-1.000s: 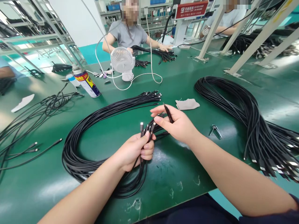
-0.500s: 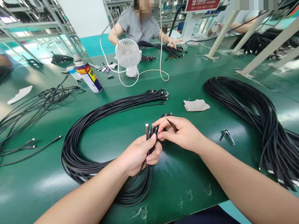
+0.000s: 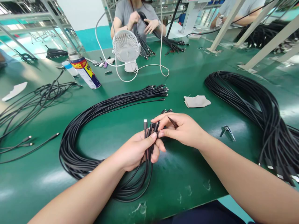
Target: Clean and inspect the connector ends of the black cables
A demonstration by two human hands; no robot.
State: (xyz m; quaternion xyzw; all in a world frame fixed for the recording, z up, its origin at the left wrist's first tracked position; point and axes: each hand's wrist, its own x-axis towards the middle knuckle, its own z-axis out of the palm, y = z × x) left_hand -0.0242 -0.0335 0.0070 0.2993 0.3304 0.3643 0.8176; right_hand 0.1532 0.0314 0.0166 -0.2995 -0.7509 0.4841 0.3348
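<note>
Several black cable ends (image 3: 149, 130) stood bunched in the left hand (image 3: 137, 151), which was clenched around them above the green bench (image 3: 187, 174). Its neighbour, the right hand (image 3: 184, 130), pinched the connector tips, a thin dark tool (image 3: 172, 122) tucked between its fingers. Behind lay the looped cable bundle (image 3: 93, 124) and a grey cloth (image 3: 196, 101).

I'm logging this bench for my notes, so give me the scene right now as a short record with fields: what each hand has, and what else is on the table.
Left hand: closed around a bunch of black cables, connector ends pointing up
Right hand: fingertips at the connector ends, a thin dark stick held between the fingers
Cable loop: lies on the green table, runs into the left hand
Second cable pile: at right
Beyond the hands: grey cloth, metal clip, spray can, white fan
</note>
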